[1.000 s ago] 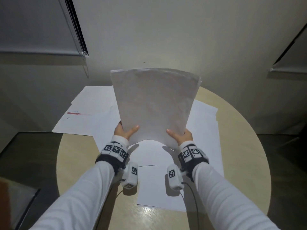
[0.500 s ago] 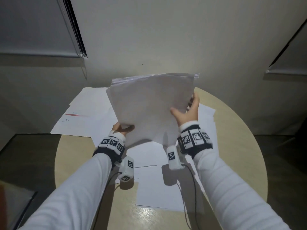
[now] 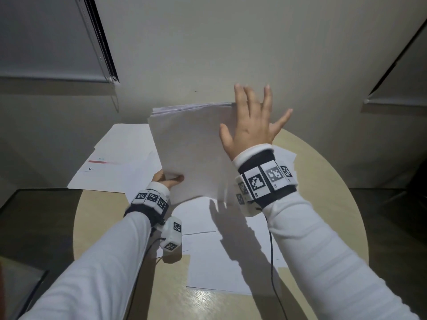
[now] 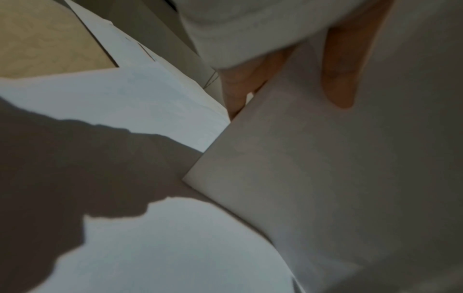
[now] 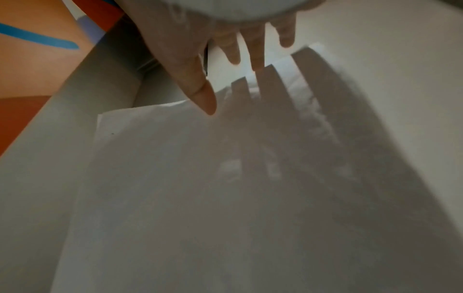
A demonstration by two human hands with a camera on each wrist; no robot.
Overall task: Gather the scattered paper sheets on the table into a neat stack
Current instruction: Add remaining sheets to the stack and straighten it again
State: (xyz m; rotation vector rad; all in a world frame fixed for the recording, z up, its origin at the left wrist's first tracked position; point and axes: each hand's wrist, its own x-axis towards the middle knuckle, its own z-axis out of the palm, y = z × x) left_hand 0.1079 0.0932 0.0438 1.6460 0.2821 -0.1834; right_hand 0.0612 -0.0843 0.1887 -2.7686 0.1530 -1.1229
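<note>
Left hand (image 3: 166, 180) pinching lower corner of paper stack (image 3: 191, 153), holding it upright above table (image 3: 323, 181). Right hand (image 3: 250, 122), fingers spread, squaring stack's top edge. Loose sheets (image 3: 120, 162) lying below; next likely tapping edges flush, then collecting those.

Pale wall (image 3: 208, 54), grey roller blinds (image 3: 46, 35), dim light.

Premises appear to be an office or meeting room. Evidence: a round, pale wood-grain desk (image 3: 328, 181) set against a plain off-white wall (image 3: 231, 54); loose printed sheets (image 3: 115, 167) spread over its far left edge, one bearing a red bar like a letterhead; grey roller blinds (image 3: 46, 35) drawn at both sides; dark, glossy floor (image 3: 34, 215) around the desk.
</note>
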